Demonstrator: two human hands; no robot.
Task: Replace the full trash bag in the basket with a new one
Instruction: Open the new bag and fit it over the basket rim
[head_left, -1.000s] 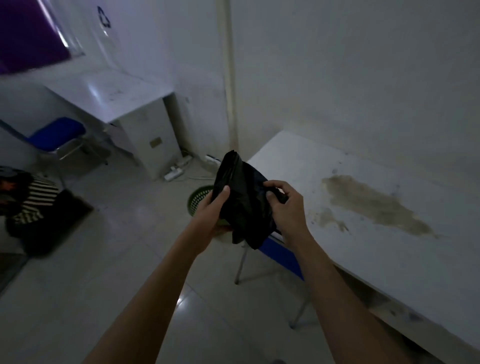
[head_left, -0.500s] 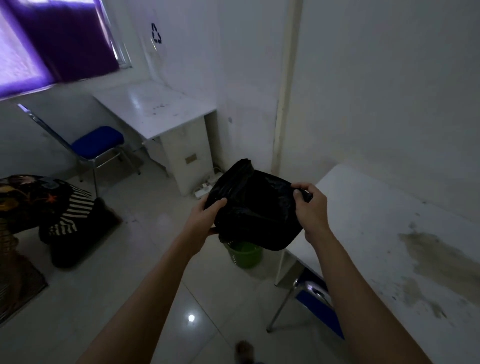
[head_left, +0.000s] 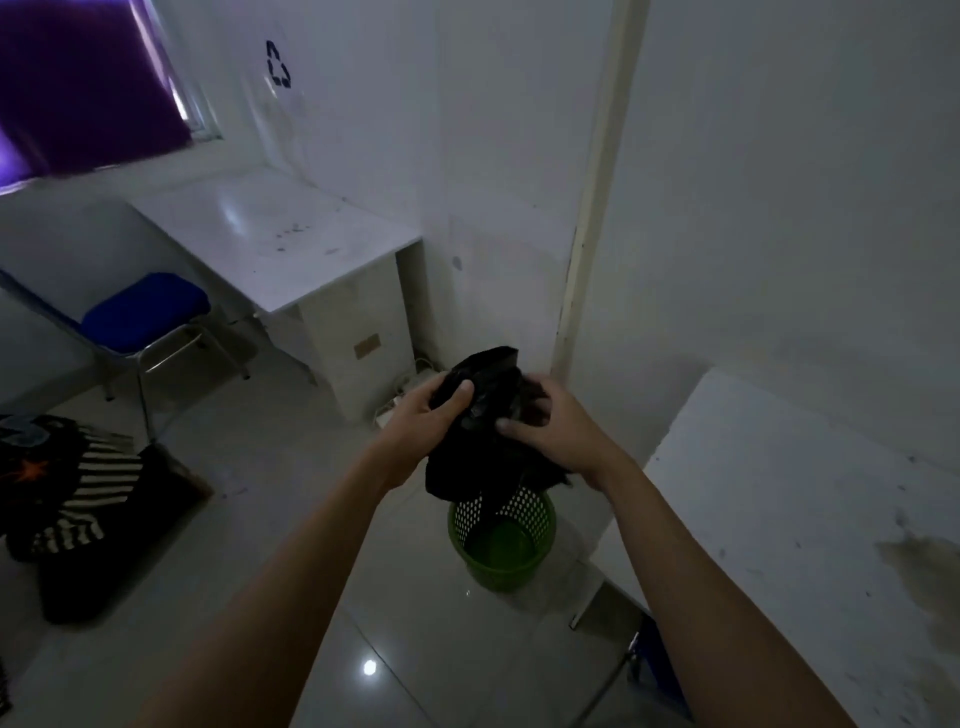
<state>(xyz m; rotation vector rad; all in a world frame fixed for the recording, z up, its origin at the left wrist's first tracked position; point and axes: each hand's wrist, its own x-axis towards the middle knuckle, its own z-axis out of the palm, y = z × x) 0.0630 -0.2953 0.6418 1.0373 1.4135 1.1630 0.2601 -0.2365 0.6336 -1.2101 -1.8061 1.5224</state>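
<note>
A crumpled black trash bag (head_left: 483, 441) hangs in the air between both hands, its lower end dangling just above the basket. My left hand (head_left: 431, 421) grips the bag's left side, thumb on its front. My right hand (head_left: 556, 436) holds the right side, fingers curled into the plastic. Below them on the floor stands a green perforated basket (head_left: 501, 545), with no bag inside and its green bottom showing.
A stained white table (head_left: 805, 519) stands at the right, with a blue chair (head_left: 660, 660) tucked under it. A white desk (head_left: 280, 244) and another blue chair (head_left: 145, 312) are at the back left. Striped and dark cloth (head_left: 88, 499) lies on the floor at the left.
My hands came closer together, bunching the black bag. The view shifted so the green basket now sits directly under the bag and shows fully.
</note>
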